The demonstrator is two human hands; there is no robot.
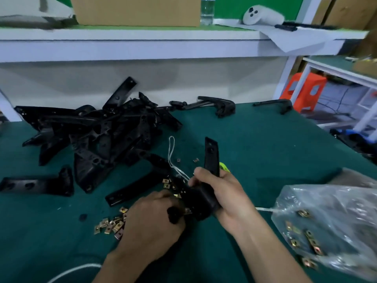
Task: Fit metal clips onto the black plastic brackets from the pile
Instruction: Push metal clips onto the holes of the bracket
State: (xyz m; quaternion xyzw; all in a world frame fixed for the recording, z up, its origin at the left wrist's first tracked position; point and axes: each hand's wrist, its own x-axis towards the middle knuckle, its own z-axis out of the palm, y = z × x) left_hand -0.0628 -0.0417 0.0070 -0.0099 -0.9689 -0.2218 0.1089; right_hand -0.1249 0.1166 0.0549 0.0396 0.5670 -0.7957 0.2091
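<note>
A pile of black brackets [98,129] is lying at the middle left of the green table [275,144]; loose metal clips [111,223] are sitting scattered below it, just beside the left hand [151,219]; that hand's fingers are curling round the low end of the held bracket [211,158], though blur is hiding whether a clip is pinched there; the right hand [226,193] is clenching the bracket's bend at frame centre, one arm standing upright; a clear bag of clips [326,221] is lying at lower right.
</note>
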